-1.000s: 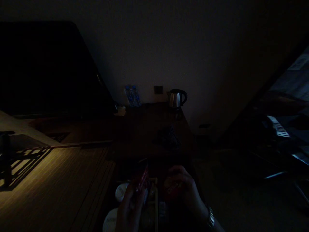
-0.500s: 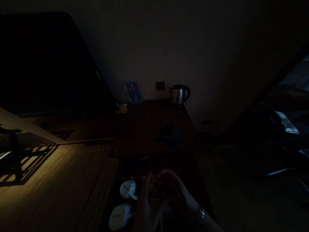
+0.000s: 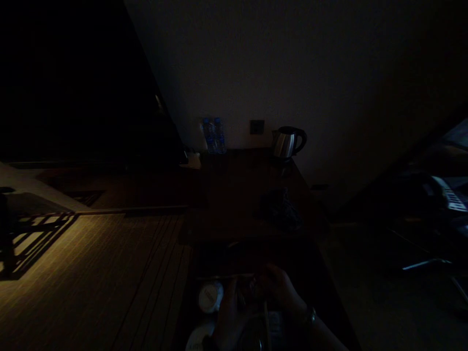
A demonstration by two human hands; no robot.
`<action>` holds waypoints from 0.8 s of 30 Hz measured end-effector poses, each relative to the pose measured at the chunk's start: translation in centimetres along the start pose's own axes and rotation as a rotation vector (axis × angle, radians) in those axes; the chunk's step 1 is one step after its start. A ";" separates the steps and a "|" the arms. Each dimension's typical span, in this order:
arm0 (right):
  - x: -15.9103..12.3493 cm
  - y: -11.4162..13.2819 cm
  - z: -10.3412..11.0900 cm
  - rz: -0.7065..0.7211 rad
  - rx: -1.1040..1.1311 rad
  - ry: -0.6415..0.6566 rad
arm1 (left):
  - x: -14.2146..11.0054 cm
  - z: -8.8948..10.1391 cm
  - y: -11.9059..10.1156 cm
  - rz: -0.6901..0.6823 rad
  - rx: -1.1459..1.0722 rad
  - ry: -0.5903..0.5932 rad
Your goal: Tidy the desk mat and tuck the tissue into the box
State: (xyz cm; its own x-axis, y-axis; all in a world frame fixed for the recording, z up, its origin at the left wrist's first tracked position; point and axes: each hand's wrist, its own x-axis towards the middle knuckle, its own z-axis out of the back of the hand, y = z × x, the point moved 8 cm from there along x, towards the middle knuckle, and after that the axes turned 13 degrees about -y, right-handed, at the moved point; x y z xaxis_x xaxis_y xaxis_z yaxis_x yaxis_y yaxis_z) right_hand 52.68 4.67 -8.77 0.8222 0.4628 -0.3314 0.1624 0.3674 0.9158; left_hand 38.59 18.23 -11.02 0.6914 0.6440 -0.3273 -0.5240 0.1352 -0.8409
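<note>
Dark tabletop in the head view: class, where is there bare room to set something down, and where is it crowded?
Bare: the stretch of table between the bottles, kettle and dark bundle. Crowded: the near end, where both hands work beside the white cups.

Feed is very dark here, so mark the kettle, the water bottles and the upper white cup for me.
Kettle [image 3: 285, 143], head view, on its steel body.
Water bottles [image 3: 214, 135], head view, between the pair's labels.
White cup [image 3: 211, 297], head view, on its side.
</note>
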 end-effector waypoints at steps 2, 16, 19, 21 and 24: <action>2.1 -0.9 2.3 0.018 -0.054 -0.211 | 2.7 1.2 -0.7 -0.122 0.388 0.021; 2.0 -0.1 1.9 0.007 -0.145 -0.306 | 8.6 2.6 2.8 -0.121 0.751 0.282; 1.6 -0.1 2.7 -0.023 -0.135 -0.380 | 9.2 1.3 1.2 -0.185 0.778 0.300; 1.5 -0.2 3.4 -0.029 -0.141 -0.426 | 10.0 -0.6 0.6 -0.217 0.784 0.374; 1.6 -0.4 3.7 -0.024 -0.113 -0.452 | 11.1 -3.2 1.0 -0.181 0.778 0.465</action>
State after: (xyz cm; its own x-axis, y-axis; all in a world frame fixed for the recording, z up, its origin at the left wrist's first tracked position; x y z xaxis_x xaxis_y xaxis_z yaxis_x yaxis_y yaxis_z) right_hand 55.90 2.26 -8.83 0.9783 0.0642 -0.1972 0.1445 0.4708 0.8703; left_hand 47.31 23.07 -16.84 0.8372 0.2190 -0.5011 -0.4586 0.7803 -0.4253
